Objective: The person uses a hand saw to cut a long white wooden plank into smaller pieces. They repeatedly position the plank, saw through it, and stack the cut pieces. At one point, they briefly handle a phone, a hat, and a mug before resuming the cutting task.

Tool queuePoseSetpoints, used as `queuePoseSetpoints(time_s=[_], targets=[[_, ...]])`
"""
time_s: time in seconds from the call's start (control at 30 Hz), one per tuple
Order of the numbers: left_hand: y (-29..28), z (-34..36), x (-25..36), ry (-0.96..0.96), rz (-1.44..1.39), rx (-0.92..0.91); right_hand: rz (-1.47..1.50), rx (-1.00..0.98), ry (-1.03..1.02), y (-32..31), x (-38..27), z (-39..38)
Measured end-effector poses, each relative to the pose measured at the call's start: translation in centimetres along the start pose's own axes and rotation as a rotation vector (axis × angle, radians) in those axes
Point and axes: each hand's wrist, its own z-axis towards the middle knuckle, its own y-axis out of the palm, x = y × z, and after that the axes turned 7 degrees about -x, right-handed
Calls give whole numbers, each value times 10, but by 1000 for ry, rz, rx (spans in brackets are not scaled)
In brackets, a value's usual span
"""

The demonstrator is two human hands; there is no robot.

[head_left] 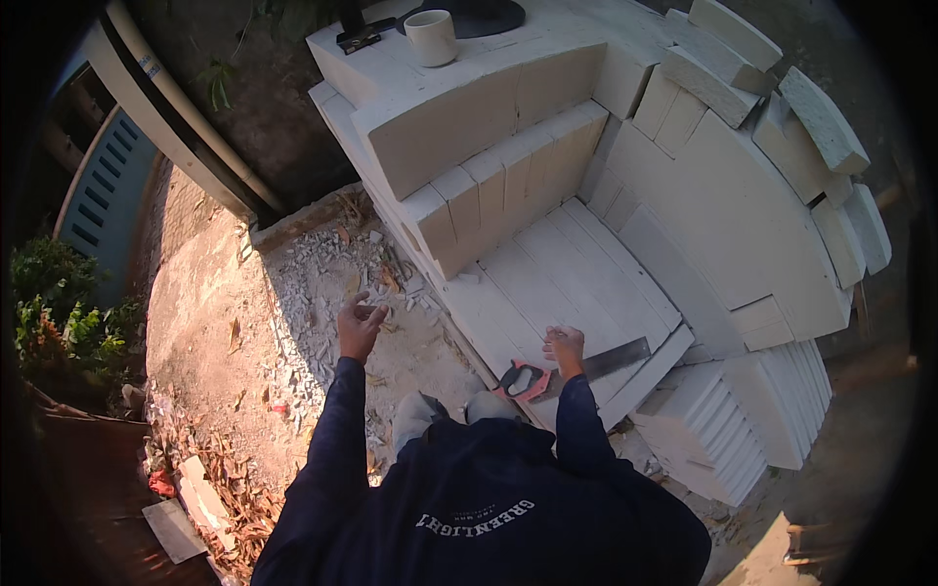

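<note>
From my end I see the left hand [360,332] held over the pale rubble [322,293], its fingers parted and released, with nothing between them. The right hand [565,352] is above the white surface [532,278], its fingers curled in; I cannot tell whether they grip anything. The saw [618,359] lies on that surface, just beneath the right hand, its red and black handle to the left of the hand and its dark blade reaching out to the right. I have a white mug [431,39] on the upper ledge [557,51] and a stack of white slabs [699,430] near the blade's end.
</note>
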Motion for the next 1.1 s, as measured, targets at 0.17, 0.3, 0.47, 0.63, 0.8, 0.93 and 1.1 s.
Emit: queuePoseSetpoints(time_s=[0.17,0.3,0.47,0.63,0.8,0.93,1.1], targets=[[-7,81,73,252,73,78,-26,-97,-77,39,-62,19],[-12,142,131,409,179,93,-52,51,-95,39,-59,19],[-36,217,135,675,48,69,77,331,-103,42,-22,-10],[-53,263,139,852,42,-107,331,724,25,80,-10,-42],[-86,300,106,781,-77,-125,95,573,-95,177,-87,-34],[-80,318,117,805,-130,-73,-222,557,-215,177,-59,-24],[-95,341,133,670,-224,91,-297,693,-164,173,-17,-38]])
